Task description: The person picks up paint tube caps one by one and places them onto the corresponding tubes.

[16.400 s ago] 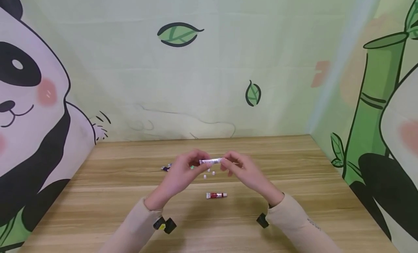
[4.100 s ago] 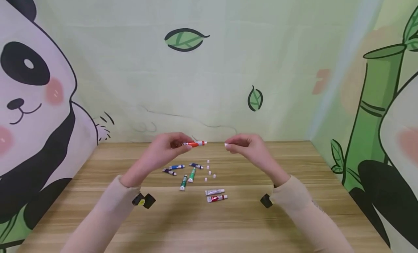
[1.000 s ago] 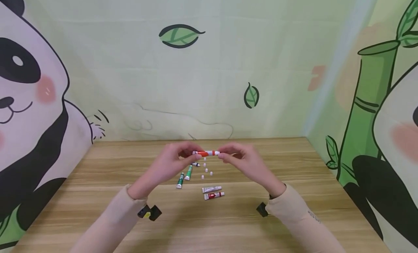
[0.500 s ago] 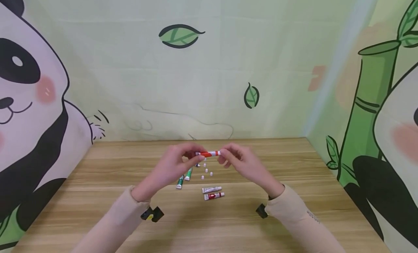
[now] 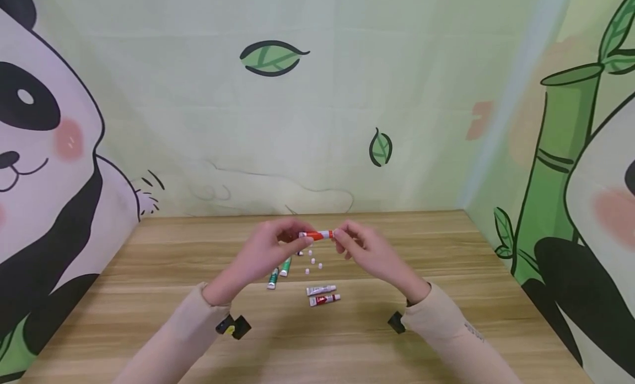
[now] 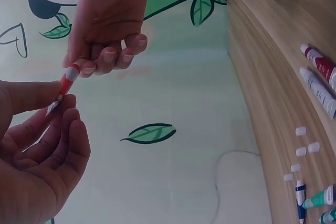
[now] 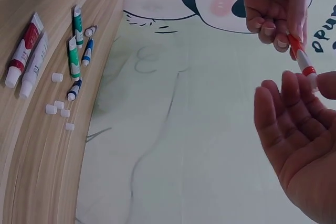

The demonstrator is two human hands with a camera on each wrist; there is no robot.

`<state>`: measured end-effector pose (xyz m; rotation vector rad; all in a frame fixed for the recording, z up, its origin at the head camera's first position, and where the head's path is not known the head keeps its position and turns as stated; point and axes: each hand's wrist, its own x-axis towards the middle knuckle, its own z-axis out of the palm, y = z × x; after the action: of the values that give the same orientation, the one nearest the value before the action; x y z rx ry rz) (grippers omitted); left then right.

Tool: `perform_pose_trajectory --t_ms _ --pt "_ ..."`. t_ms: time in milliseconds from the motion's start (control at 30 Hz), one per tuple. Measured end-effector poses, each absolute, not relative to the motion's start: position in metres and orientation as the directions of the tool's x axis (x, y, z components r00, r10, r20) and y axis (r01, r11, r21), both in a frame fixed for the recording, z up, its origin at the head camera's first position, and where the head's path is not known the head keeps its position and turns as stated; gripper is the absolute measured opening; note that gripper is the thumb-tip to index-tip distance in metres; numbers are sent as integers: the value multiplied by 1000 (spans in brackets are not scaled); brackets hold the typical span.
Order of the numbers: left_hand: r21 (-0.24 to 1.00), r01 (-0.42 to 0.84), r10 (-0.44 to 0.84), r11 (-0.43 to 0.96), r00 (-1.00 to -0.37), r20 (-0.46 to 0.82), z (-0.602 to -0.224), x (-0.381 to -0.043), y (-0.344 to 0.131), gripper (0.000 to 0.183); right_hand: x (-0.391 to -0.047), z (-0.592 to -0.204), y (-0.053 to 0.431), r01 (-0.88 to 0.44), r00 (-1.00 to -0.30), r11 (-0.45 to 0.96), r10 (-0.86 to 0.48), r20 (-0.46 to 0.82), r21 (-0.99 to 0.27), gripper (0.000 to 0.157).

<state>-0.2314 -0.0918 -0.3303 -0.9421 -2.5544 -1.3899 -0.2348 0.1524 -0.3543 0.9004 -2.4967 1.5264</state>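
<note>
Over the table, my left hand (image 5: 265, 254) pinches an orange-red paint tube (image 5: 319, 235) near its flat end. My right hand (image 5: 372, 257) pinches the other end between thumb and fingers, where a white cap (image 7: 313, 82) shows in the right wrist view. Whether the cap is fully seated cannot be seen. On the wood below lie a silvery-white paint tube (image 5: 321, 290) and a dark red paint tube (image 5: 324, 300), side by side. Several loose white caps (image 5: 313, 260) are scattered behind them.
Left of the caps lie two green tubes, one lighter (image 5: 285, 266) and one darker (image 5: 273, 279). Blue tubes (image 7: 88, 52) lie close by, mostly hidden behind my left hand in the head view. A printed cloth wall (image 5: 317, 125) rises at the table's back edge.
Earlier both hands held the silvery-white tube, now lying beside the dark red one. Later my right hand held a cap apart from the orange-red tube; now it is at the tube's end.
</note>
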Motion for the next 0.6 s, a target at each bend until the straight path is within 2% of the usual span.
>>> perform_pose_trajectory --t_ms 167,333,467,600 --pt "831 433 494 349 -839 230 -333 -235 -93 24 -233 -351 154 -574 -794 320 -442 417 -754 15" --pt "888 347 511 302 -845 157 -333 -236 -92 30 -234 -348 155 -668 -735 347 -443 513 -658 9" --pt "898 326 494 295 -857 148 -333 -234 -92 26 -235 -350 154 -727 -685 370 -454 570 -578 8" --pt "869 382 487 316 -851 197 -334 -232 -91 19 -236 -353 154 -757 -653 394 -469 595 -521 7"
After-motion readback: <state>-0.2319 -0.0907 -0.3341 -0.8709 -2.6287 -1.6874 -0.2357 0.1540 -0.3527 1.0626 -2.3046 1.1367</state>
